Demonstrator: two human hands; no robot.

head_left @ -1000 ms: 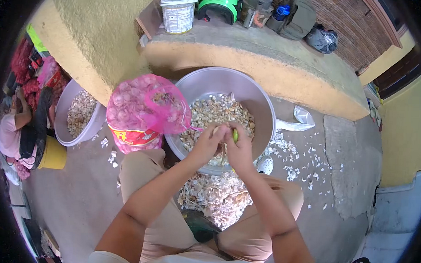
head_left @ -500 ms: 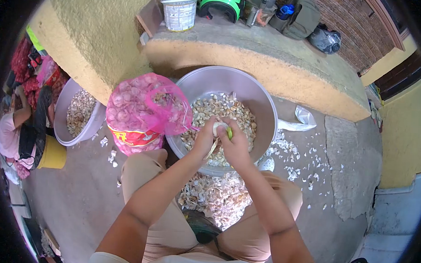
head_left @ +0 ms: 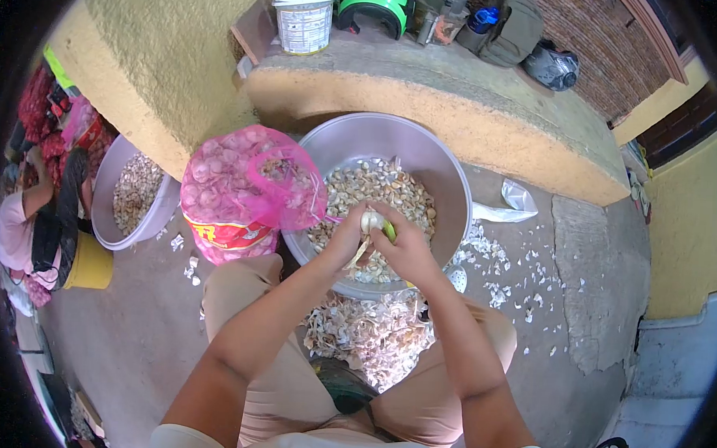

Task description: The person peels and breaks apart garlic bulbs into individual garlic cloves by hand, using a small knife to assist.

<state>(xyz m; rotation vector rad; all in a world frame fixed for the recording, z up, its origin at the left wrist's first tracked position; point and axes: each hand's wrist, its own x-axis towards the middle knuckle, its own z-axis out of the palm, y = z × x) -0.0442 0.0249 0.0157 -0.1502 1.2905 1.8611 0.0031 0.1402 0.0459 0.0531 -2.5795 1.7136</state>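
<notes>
My left hand point(head_left: 346, 238) is closed around a whitish garlic bulb point(head_left: 370, 221), its dry stalk pointing down toward me. My right hand point(head_left: 407, 248) presses in from the other side, fingers closed on a small green-handled tool point(head_left: 389, 231); its working end is hidden. Both hands are together above a large grey-lilac tub point(head_left: 449, 176), which holds many loose garlic cloves point(head_left: 380, 181). Left of the tub stands a pink mesh bag point(head_left: 218, 176) full of garlic bulbs. A heap of papery garlic skins point(head_left: 374, 335) lies between my legs.
Skin scraps point(head_left: 499, 264) litter the floor beside a white plastic bag point(head_left: 517, 202). Behind the tub runs a concrete ledge point(head_left: 426, 96) with a white bucket point(head_left: 305, 21) and a green helmet point(head_left: 376, 7). At far left, another person point(head_left: 23, 228) sits near a second tub point(head_left: 158, 205) of garlic.
The garlic bulb has turned slightly and shows more of its white side between my fingers. My hands stay over the tub, and the heap of skins shows a little more between my arms.
</notes>
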